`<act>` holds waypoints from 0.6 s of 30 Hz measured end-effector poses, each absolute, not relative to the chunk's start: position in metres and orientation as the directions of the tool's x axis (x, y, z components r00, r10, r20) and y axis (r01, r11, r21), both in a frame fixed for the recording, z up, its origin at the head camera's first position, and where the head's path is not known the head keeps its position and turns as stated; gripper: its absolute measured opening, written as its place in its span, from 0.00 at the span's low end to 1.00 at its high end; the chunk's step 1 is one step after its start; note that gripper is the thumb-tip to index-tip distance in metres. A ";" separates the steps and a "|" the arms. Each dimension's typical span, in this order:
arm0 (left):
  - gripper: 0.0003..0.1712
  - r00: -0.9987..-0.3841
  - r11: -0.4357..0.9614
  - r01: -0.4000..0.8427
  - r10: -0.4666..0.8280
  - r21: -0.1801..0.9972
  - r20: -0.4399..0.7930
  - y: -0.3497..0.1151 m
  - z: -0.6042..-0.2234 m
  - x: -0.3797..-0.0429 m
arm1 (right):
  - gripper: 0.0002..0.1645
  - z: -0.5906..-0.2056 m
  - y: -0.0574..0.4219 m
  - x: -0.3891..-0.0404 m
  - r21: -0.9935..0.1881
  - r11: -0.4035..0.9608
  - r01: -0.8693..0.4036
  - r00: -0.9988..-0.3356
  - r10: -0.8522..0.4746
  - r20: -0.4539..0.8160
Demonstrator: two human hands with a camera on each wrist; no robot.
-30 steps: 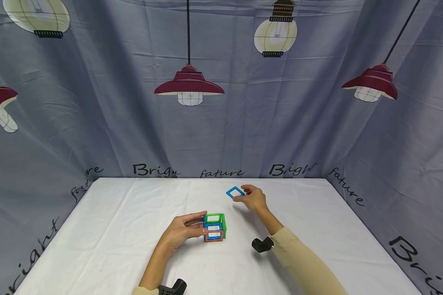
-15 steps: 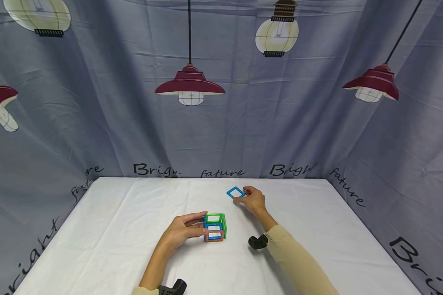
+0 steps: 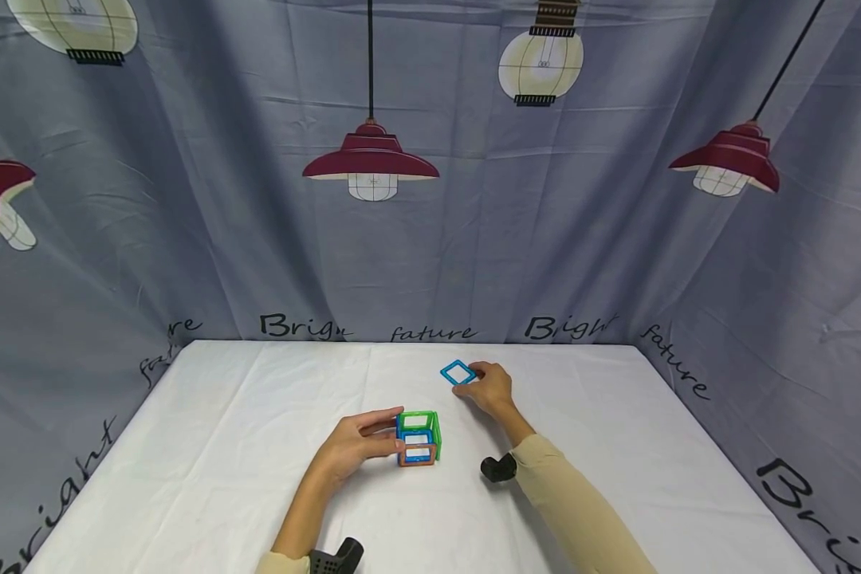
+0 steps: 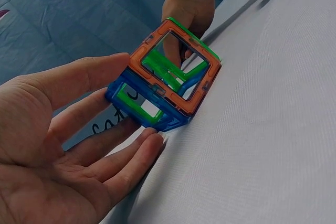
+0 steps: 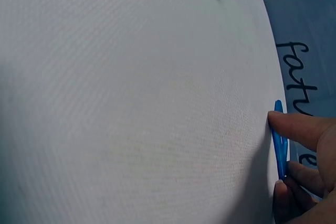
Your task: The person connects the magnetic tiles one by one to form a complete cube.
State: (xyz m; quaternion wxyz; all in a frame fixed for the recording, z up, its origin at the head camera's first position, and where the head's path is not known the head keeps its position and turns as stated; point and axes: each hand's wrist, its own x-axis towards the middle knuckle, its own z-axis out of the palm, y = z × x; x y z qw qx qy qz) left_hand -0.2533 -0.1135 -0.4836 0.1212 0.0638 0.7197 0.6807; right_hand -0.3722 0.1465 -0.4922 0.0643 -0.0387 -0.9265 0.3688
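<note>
A small box of magnetic tiles (image 3: 418, 438) stands on the white cloth near the middle of the head view, with green, blue and orange frames. My left hand (image 3: 359, 442) holds its left side, thumb at the front corner and the other fingers along the blue side. In the left wrist view, the square orange tile (image 4: 139, 57) faces the camera with its middle see-through. Farther back and to the right, my right hand (image 3: 489, 389) pinches a single blue square magnetic tile (image 3: 448, 367) by its edge. The right wrist view shows that blue tile (image 5: 278, 145) edge-on between thumb and fingers.
A white cloth (image 3: 208, 446) covers the table, whose back edge meets a grey-blue curtain (image 3: 430, 263) printed with lamps and lettering. Black wrist devices show at the left wrist (image 3: 336, 558) and the right wrist (image 3: 498, 468).
My right wrist and forearm have swung slightly left, while the blue tile stays at nearly the same spot. My left hand and the box have kept their place.
</note>
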 end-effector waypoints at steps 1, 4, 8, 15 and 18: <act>0.37 -0.963 0.065 -0.074 0.256 0.995 -0.088 -0.113 -0.484 -0.254 | 0.35 -0.492 0.146 -0.372 -0.690 0.723 0.024 -0.988 0.121 0.092; 0.37 -0.963 0.063 -0.073 0.257 0.995 -0.087 -0.113 -0.484 -0.254 | 0.34 -0.491 0.145 -0.371 -0.696 0.718 0.018 -0.988 0.119 0.098; 0.37 -0.962 0.060 -0.076 0.258 0.995 -0.089 -0.113 -0.484 -0.254 | 0.33 -0.490 0.144 -0.370 -0.690 0.723 0.013 -0.988 0.115 0.102; 0.37 -0.962 0.072 -0.072 0.259 0.995 -0.088 -0.114 -0.482 -0.253 | 0.32 -0.483 0.148 -0.364 -0.692 0.719 0.065 -0.993 0.117 0.028; 0.37 -0.963 0.082 -0.069 0.254 0.994 -0.088 -0.114 -0.482 -0.253 | 0.33 -0.477 0.149 -0.361 -0.706 0.704 0.075 -0.995 0.099 -0.007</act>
